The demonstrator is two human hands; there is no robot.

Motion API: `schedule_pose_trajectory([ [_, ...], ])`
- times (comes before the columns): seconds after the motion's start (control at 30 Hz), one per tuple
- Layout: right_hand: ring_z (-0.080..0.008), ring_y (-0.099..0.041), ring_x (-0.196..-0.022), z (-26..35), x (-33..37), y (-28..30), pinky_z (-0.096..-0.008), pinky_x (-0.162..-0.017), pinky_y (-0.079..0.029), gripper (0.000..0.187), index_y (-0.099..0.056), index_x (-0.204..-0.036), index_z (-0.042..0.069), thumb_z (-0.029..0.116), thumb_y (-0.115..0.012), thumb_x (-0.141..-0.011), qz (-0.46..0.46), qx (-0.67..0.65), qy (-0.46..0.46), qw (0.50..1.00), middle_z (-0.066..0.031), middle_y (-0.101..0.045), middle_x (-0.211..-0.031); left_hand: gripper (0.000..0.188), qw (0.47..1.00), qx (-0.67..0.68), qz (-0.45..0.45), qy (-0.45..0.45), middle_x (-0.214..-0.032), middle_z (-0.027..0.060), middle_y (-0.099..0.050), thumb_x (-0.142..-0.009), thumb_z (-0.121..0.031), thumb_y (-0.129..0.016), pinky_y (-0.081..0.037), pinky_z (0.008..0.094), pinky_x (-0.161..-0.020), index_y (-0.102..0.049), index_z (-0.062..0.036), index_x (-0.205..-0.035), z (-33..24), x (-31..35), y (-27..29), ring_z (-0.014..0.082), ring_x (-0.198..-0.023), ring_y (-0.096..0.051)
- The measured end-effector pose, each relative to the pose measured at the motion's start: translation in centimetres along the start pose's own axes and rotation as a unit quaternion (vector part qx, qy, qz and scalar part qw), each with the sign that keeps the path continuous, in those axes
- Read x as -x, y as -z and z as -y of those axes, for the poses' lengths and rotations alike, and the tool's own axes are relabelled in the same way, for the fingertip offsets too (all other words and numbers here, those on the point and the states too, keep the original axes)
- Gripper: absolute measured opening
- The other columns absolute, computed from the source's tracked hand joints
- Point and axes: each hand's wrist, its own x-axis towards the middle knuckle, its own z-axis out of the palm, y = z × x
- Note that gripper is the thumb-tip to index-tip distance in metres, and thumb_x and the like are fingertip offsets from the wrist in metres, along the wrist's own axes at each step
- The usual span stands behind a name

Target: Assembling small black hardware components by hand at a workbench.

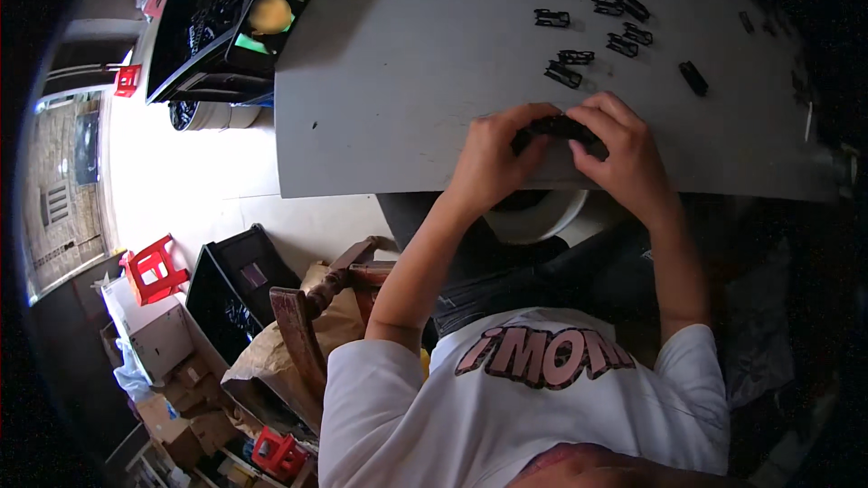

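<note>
A dark, elongated part (562,127) is held level between my two hands, just above the table's near edge. My left hand (500,146) grips its left end, fingers curled over the top and thumb below. At the other end my right hand (618,139) pinches it the same way. My fingers cover both ends, and its exact kind is too dark to make out. Beyond my hands, several small black open-framed plastic pieces (623,43) lie scattered on the grey table (407,81). A solid black oblong piece (693,79) rests apart from them, to the right.
A large black bin (181,45) of dark pieces stands at the table's left end. Below the near edge is a pale round tub (542,221). On the floor to my left are a black crate (231,280), a wooden chair (303,325) and a red stool (155,271).
</note>
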Motion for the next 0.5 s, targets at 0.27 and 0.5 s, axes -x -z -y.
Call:
schedule_pose_trajectory([
  [0.27,-0.0276,-0.059,-0.085,0.8,0.7,-1.5,-0.036,-0.071,-0.05,0.037,-0.059,-0.102,-0.001,-0.003,-0.07,-0.067,-0.044,0.095,0.025,0.994,-0.0114,-0.055,-0.096,0.031,0.998,-0.006,-0.058,0.017,-0.089,0.0157,-0.067,-0.073,-0.009,-0.071,-0.05,0.0317,-0.072,-0.065,-0.0045,-0.103,-0.2,-0.3,-0.9,0.0268,-0.08,-0.066],
  [0.5,-0.026,-0.06,-0.081,0.5,1.4,-0.7,-0.0336,-0.068,-0.05,0.037,-0.06,-0.104,-0.001,-0.002,-0.07,-0.069,-0.041,-0.015,0.008,0.999,-0.0117,-0.054,-0.095,0.031,0.991,0.09,-0.006,0.102,-0.09,0.0124,-0.068,-0.076,-0.01,-0.071,-0.049,0.0287,-0.074,-0.065,-0.0035,-0.106,-0.2,0.1,0.0,0.0166,-0.081,-0.065],
])
